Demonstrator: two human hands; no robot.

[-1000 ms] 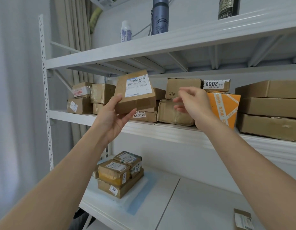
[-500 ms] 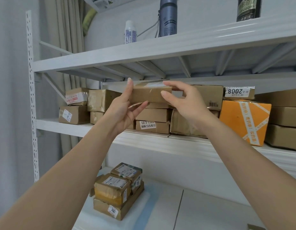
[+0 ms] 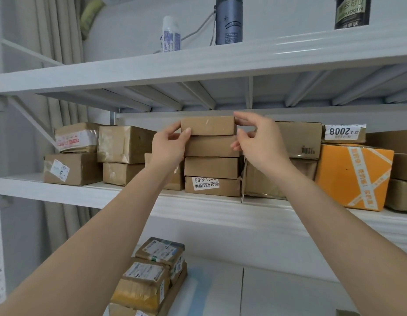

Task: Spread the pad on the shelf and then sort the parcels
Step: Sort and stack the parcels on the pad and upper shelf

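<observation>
Lowered since before, the plain brown parcel [image 3: 208, 126] tops the stack [image 3: 211, 167]; both hands [image 3: 169, 145] [image 3: 258, 140] pinch its ends.

A person's left hand [image 3: 169, 145] and right hand [image 3: 259, 142] are pinching the ends of a small brown parcel [image 3: 208, 126] sitting atop a four-high stack [image 3: 212, 167] on the white middle shelf [image 3: 129, 197]. An orange box [image 3: 353, 176] is standing to the right, while more taped parcels [image 3: 152, 274] are lying piled on the shelf below.

Top parcel [image 3: 208, 125] on stack [image 3: 212, 166], middle shelf [image 3: 120, 195]
</observation>
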